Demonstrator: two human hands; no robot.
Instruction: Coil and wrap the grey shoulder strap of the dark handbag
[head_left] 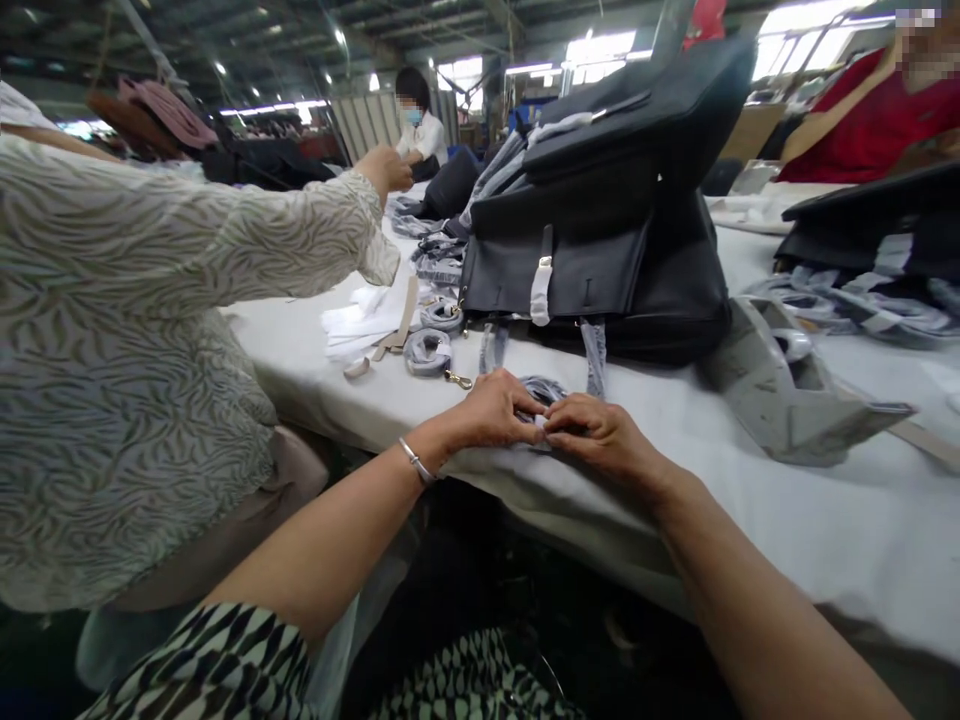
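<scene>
At the table's near edge my left hand and my right hand meet, fingers closed in a pinch. Between them is a coiled strap in clear wrap, with a small white piece around or against it at the fingertips. Much of the coil is hidden behind the fingers. Just beyond stands a black handbag, its buckle tab covered in white wrapping. Plastic-wrapped bag handles hang from its front onto the table, behind my hands.
A grey tape dispenser sits to the right. Left of my hands lie another coiled strap with a gold clasp and white sheets. A co-worker's patterned sleeve reaches across at left. Another black bag stands far right.
</scene>
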